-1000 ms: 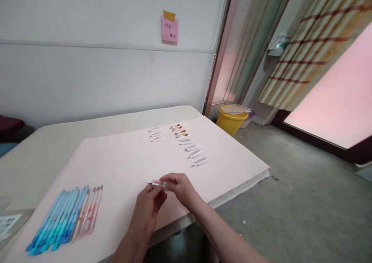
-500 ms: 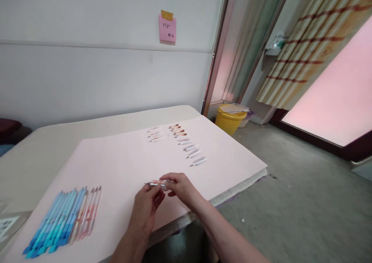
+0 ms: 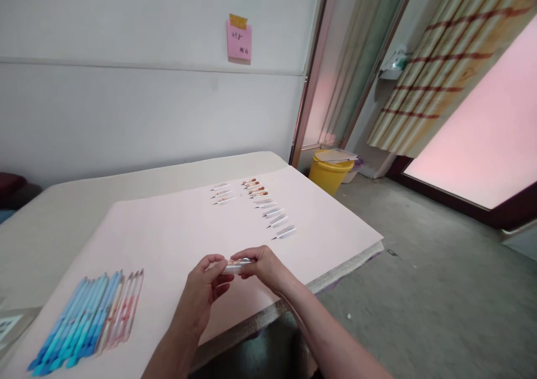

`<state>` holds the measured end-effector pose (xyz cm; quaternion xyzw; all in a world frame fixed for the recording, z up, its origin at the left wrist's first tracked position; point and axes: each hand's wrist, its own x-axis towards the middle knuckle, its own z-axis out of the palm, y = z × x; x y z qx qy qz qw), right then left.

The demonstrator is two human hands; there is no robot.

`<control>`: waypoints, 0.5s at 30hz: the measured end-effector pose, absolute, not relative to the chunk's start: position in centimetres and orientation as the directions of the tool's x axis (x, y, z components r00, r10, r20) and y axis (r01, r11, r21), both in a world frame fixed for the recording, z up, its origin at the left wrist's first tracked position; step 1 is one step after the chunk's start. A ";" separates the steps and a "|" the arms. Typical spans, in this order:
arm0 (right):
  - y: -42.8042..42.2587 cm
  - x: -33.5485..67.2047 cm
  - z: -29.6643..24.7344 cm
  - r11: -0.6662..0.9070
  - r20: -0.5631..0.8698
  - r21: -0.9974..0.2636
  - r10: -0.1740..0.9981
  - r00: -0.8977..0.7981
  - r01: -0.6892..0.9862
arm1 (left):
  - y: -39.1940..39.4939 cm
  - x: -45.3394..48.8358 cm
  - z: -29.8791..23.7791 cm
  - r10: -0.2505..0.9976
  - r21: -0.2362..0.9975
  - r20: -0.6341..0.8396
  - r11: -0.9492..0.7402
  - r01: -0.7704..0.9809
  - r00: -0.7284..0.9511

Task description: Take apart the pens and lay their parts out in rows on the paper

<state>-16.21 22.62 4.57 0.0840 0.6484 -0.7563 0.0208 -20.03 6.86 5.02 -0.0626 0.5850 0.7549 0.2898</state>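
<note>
Pale pen barrel (image 3: 235, 266) pinched at both ends, above the front of the sheet

Two hands are in view, both engaged on the one barrel. The left hand (image 3: 201, 289) pinches the barrel's left end between thumb and forefinger, its remaining fingers loosely curled and slightly parted below. The right hand (image 3: 265, 267) pinches the other end in the same manner, with its lower fingers folded in.

Count as follows. Held: one barrel. On the pinkish sheet (image 3: 176, 239) covering much of the tabletop (image 3: 84, 192): three short white pieces (image 3: 221, 193) in a left-hand group; to their right, a column with brown-ended pieces (image 3: 255, 191) at the far end and grey-white pieces (image 3: 277, 221) nearer (several lie so close that no firm total can be given). At the near left lie a row of blue pens (image 3: 79, 323) and, against its right side, a few pinkish pens (image 3: 123, 312); both overlap too much to count surely.

The barrel's long axis runs across the view, nearly level, its right end a little higher. Which way it points cannot be told, the fingers covering its ends. The short pieces point their dark tips leftward; the pens slant from lower left to upper right.
</note>
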 end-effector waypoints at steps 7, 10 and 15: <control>22.9 -16.4 4.0 -0.155 -0.171 -0.975 0.067 -0.983 0.159 | 6.2 -20.9 4.6 0.381 0.884 -0.417 -0.040 -0.466 -0.825; 22.7 -16.6 3.8 -0.138 -0.187 -0.975 0.076 -0.979 0.176 | 6.3 -21.0 4.0 0.363 0.877 -0.419 -0.074 -0.474 -0.832; 22.6 -16.6 3.8 -0.130 -0.189 -0.976 0.106 -0.976 0.175 | 6.1 -21.3 3.5 0.309 0.865 -0.426 -0.137 -0.483 -0.850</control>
